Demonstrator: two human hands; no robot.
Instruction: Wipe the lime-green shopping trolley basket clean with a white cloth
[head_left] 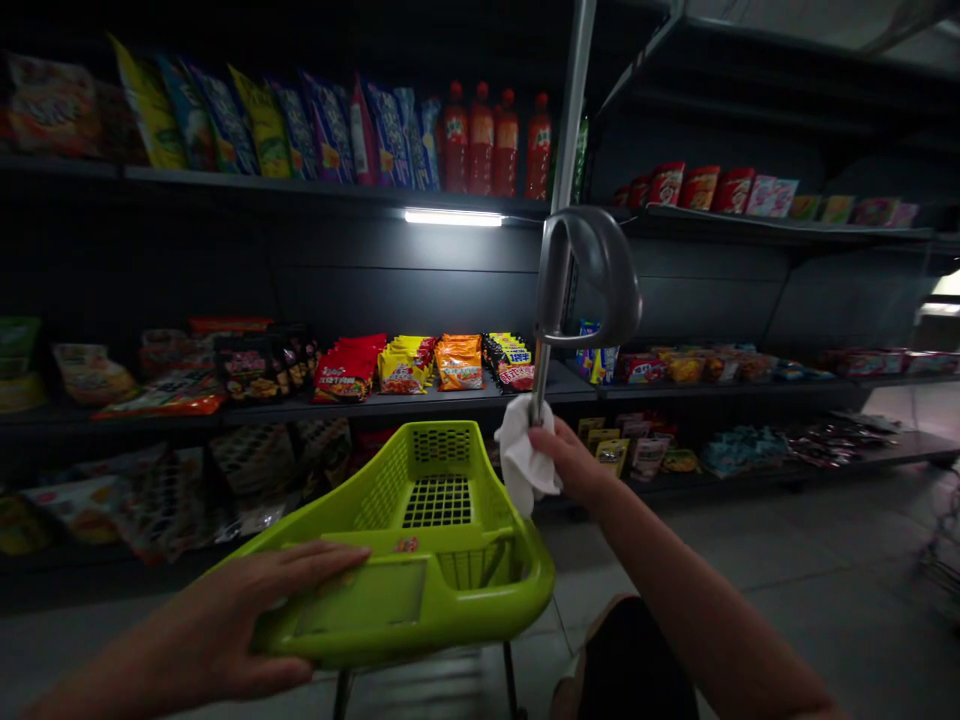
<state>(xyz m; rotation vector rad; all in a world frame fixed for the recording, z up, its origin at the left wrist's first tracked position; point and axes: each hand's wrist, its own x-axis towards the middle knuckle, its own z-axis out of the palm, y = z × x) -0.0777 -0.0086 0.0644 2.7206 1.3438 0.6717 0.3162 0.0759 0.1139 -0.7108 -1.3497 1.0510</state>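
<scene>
A lime-green shopping cart (480, 605) with a perforated basket stands in front of me. At its near left corner, my left hand (255, 610) grips the rim, fingers over the top and thumb lower down. On the cart's right side, my right hand (562, 455) holds a white cloth (517, 450) around the lower part of a metal pole (540, 380). Above that hand, a grey loop-shaped handle (626, 295) is fixed on the pole. My right palm and most of its fingers are hidden by the cloth and pole.
Behind the cart, dark shelves (150, 175) carry bagged snacks (345, 370), red bottles (480, 140) and red tubs (667, 185). A lit tube (454, 217) hangs under the upper shelf. Grey floor tiles (810, 600) lie to the right, with part of a wire frame (946, 545) at the edge.
</scene>
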